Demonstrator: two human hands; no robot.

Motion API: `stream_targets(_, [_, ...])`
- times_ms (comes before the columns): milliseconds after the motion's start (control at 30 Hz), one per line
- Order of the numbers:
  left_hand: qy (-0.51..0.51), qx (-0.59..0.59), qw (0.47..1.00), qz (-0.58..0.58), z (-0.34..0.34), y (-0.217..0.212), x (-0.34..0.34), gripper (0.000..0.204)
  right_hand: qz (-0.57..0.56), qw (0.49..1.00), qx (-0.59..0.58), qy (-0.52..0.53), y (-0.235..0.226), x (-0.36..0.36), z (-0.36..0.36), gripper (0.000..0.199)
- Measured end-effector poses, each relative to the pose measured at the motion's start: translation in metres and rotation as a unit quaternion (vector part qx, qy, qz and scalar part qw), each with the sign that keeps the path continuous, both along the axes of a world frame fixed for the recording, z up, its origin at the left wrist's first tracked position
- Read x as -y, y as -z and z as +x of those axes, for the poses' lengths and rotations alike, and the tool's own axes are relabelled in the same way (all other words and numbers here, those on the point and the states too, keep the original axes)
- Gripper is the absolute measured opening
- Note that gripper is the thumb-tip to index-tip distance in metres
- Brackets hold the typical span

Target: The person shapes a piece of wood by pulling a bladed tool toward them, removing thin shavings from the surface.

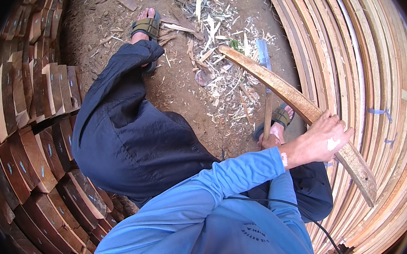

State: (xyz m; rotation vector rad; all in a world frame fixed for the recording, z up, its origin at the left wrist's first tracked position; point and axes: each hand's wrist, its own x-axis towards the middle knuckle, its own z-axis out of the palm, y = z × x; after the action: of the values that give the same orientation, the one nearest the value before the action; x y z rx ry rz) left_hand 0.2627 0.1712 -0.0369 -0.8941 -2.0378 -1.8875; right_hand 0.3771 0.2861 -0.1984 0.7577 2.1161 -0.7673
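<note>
My left hand (322, 136), at the right, is closed over a long, slightly curved wooden piece (275, 81). The piece slants from the wood shavings down toward the lower right, across the edge of a plank stack. Beneath my left forearm, my right hand (271, 141) is partly hidden but wraps round the lower end of a wooden handle. That handle belongs to a machete (263, 55), whose pale metal blade points away from me. The wooden piece crosses in front of the machete where handle and blade meet; I cannot tell whether they touch.
Long planks (364, 59) are stacked along the right, some with blue ties. Cut wood blocks (31, 155) are piled on the left. Pale shavings (217, 75) litter the dirt floor between my sandalled feet. A black cable (318, 225) runs over my blue shirt.
</note>
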Motion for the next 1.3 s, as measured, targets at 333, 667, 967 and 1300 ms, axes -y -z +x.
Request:
stream_targets(333, [-0.003, -0.001, 1.000, -0.006, 0.003, 0.001, -0.001, 0.065, 0.002, 1.000, 0.002, -0.010, 0.000, 0.000, 0.001, 0.030])
stream_targets(667, [0.007, 0.000, 1.000, -0.017, 0.004, 0.000, -0.002, 0.065, 0.005, 1.000, 0.006, -0.018, -0.002, -0.001, 0.005, 0.031])
stream_targets(967, [0.022, -0.002, 1.000, -0.007, -0.007, -0.004, 0.014, 0.060, 0.007, 0.999, 0.013, -0.033, -0.005, -0.002, 0.012, 0.031])
stream_targets(1300, [0.107, 0.033, 0.992, -0.059, 0.004, -0.016, 0.045, 0.032, 0.011, 0.999, 0.011, -0.048, -0.007, -0.006, 0.000, 0.032])
